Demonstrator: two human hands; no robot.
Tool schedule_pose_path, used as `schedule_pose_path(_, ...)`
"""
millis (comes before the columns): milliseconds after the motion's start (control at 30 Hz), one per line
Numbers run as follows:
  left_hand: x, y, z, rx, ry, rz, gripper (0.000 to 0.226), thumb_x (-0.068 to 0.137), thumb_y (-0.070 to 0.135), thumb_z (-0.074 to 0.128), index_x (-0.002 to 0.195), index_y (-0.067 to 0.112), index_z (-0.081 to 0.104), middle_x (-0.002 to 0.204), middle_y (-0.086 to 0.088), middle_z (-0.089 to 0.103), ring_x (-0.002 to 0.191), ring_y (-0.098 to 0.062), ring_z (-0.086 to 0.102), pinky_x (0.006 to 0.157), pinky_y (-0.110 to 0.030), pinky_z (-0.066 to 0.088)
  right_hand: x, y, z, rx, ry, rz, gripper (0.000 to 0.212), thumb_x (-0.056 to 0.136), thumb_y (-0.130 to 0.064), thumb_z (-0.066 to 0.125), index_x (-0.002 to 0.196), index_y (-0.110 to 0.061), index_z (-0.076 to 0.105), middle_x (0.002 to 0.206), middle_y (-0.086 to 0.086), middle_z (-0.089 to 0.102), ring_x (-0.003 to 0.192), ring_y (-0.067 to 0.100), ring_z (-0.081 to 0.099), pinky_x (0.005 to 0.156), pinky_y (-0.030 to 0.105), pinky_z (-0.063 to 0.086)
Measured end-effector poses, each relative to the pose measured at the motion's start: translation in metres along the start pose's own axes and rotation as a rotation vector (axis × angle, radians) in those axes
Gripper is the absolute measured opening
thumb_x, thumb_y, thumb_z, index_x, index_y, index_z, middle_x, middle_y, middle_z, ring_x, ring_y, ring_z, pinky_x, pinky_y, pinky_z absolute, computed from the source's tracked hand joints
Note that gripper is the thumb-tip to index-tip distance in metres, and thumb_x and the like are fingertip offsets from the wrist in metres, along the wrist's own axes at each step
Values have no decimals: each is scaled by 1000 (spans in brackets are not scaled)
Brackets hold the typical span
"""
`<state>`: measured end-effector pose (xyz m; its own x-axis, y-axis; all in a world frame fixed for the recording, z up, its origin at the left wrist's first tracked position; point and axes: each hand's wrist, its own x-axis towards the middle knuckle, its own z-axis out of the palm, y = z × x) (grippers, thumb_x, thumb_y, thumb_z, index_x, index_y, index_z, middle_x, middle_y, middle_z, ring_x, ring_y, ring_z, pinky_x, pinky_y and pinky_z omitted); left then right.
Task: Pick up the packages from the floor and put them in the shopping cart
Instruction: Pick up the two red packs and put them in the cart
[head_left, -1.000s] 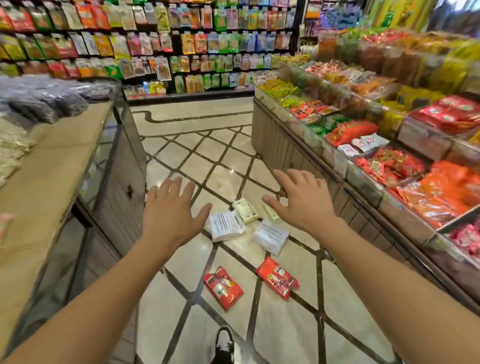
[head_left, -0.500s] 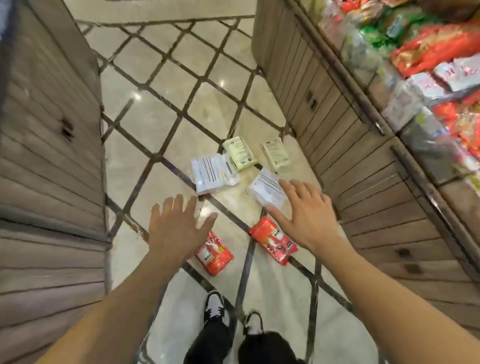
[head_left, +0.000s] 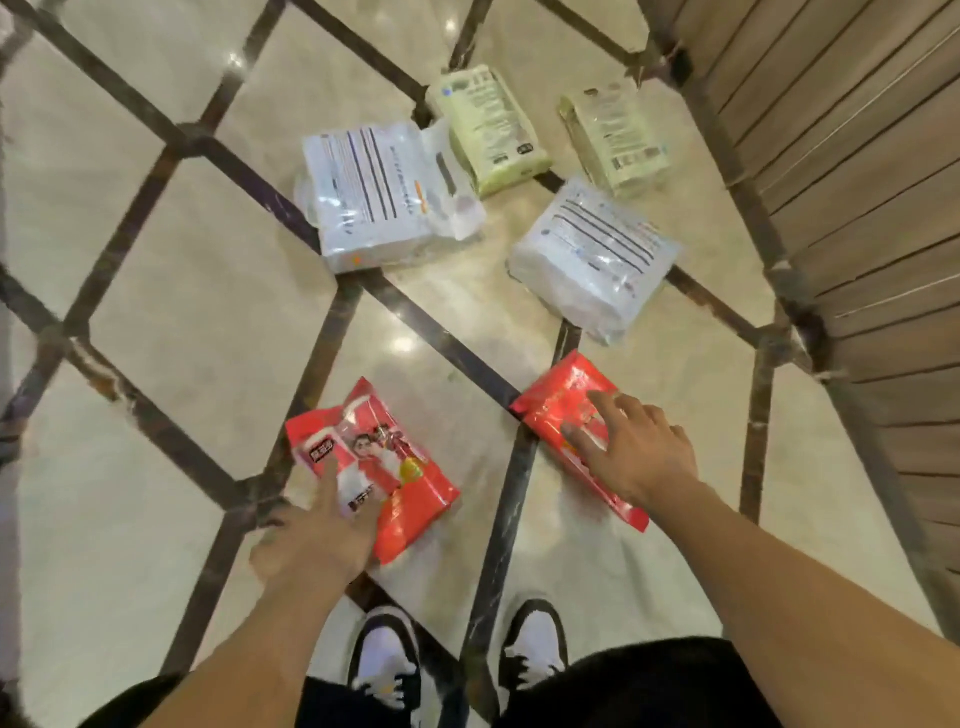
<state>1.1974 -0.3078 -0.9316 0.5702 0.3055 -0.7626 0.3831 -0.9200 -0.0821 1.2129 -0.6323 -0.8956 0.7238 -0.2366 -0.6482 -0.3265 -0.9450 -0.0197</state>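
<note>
On the floor by the feet, each hand, left (head_left: 306, 540) and right (head_left: 641, 457), lay with fingers spread, not yet closed, on a red pack (head_left: 384, 467) (head_left: 558, 410), so either slick wrapper could have slipped during a one-handed lift.

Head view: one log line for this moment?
left hand on left red pack | right hand on right red pack | neither lifted | four packs beyond

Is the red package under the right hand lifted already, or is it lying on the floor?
On the floor: the red package lies flat on the tiles, with the right hand spread on top.
</note>
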Motion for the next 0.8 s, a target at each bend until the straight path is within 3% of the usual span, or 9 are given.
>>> schedule_pose_path(167, 78, 28, 50, -392, 23, -203, 123, 80, 90, 46, 151, 39, -40, 167, -32, 16, 147, -53, 32, 115, -61, 33, 91, 33, 45, 11, -48, 71, 84, 104, -53, 54, 167, -46, -1, 176, 10, 9, 156, 44, 22, 121, 59, 33)
schedule_pose_path(267, 106, 40, 56, -518, 46, -229, 140, 75, 85, 62, 153, 30, -40, 166, -32, 20, 143, -53, 38, 113, -58, 35, 127, 53, 56, -20, -109, 166, 108, 94, -63, 66, 166, -42, -13, 174, 14, 10, 154, 46, 27, 118, 60, 34)
schedule_pose_path(367, 123, 50, 54, -507, 77, -144, 139, 73, 80, 70, 160, 31, -28, 165, -29, 19, 143, -52, 37, 111, -58, 36, 150, 71, 64, 31, -249, 178, 125, 85, -67, 76, 167, -31, -12, 165, 18, 35, 145, 43, 44, 117, 54, 40)
schedule_pose_path(467, 133, 68, 51, -448, 158, 46, 132, 72, 76, 75, 162, 40, -14, 159, -28, 25, 136, -53, 42, 107, -59, 39, 164, 71, 65, 76, -303, 123, 119, 88, -55, 80, 167, -21, -2, 154, 21, 50, 136, 40, 55, 113, 47, 44)
schedule_pose_path(533, 137, 80, 56, -469, 167, 198, 129, 69, 72, 80, 162, 45, -5, 154, -21, 36, 132, -49, 49, 105, -57, 44, 169, 65, 68, 65, -282, 94, 117, 86, -55, 82, 167, -20, 4, 150, 22, 49, 133, 41, 56, 111, 47, 45)
schedule_pose_path(600, 138, 87, 63, -663, 132, 286, 134, 60, 64, 91, 160, 47, 3, 149, -8, 48, 127, -38, 59, 102, -55, 51, 170, 58, 72, 102, -300, 94, 115, 84, -59, 81, 164, -20, 9, 148, 23, 43, 134, 43, 53, 112, 49, 44)
schedule_pose_path(667, 142, 88, 72, -789, 60, 220, 136, 50, 54, 99, 157, 25, 21, 136, -1, 58, 117, -29, 65, 89, -45, 58, 174, 52, 77, 140, -319, 103, 115, 81, -65, 81, 162, -16, 16, 148, 21, 41, 138, 41, 49, 114, 49, 43)
schedule_pose_path(733, 148, 89, 76, -768, 2, 151, 117, 38, 63, 98, 131, 9, 53, 117, -3, 70, 98, -24, 71, 70, -32, 57, 178, 47, 80, 166, -332, 112, 117, 76, -74, 78, 160, -12, 24, 148, 18, 44, 139, 38, 47, 115, 49, 44)
schedule_pose_path(800, 150, 91, 75, -771, -67, 133, 82, 49, 55, 98, 115, 15, 68, 108, -5, 76, 84, -17, 71, 64, -26, 52, 181, 41, 79, 216, -329, 108, 116, 74, -76, 78, 156, -11, 29, 147, 18, 48, 136, 38, 51, 111, 49, 48)
